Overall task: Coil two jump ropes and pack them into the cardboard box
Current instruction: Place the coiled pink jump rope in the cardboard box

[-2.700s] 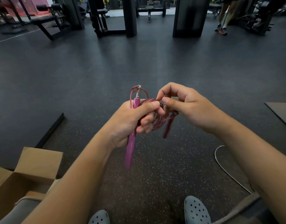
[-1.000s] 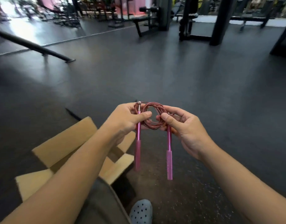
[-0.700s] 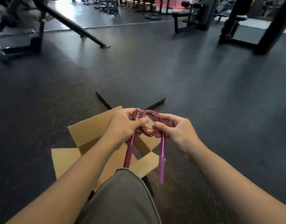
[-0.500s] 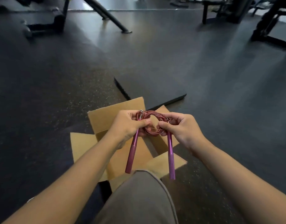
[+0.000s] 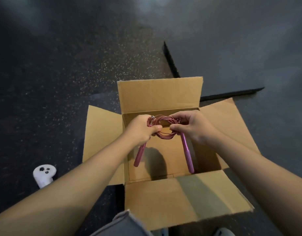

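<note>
An open cardboard box [image 5: 160, 97] stands on the dark floor with all its flaps spread out. Over its opening I hold a coiled pink jump rope [image 5: 163, 133]. My left hand [image 5: 141, 129] grips the coil's left side and one handle, which hangs down into the box. On the coil's right side my right hand [image 5: 191, 127] pinches the rope and the other pink handle [image 5: 186, 152], which also points down. The box floor under the rope looks bare. No second rope is in sight.
A white handheld controller [image 5: 43, 174] lies on the speckled rubber floor left of the box. A raised black mat edge [image 5: 170, 62] runs behind the box. My knee in grey fabric [image 5: 119, 225] shows at the bottom.
My view swung left and down from the gym floor to the box. Both hands carried the coiled pink rope from in front of me to over the box opening.
</note>
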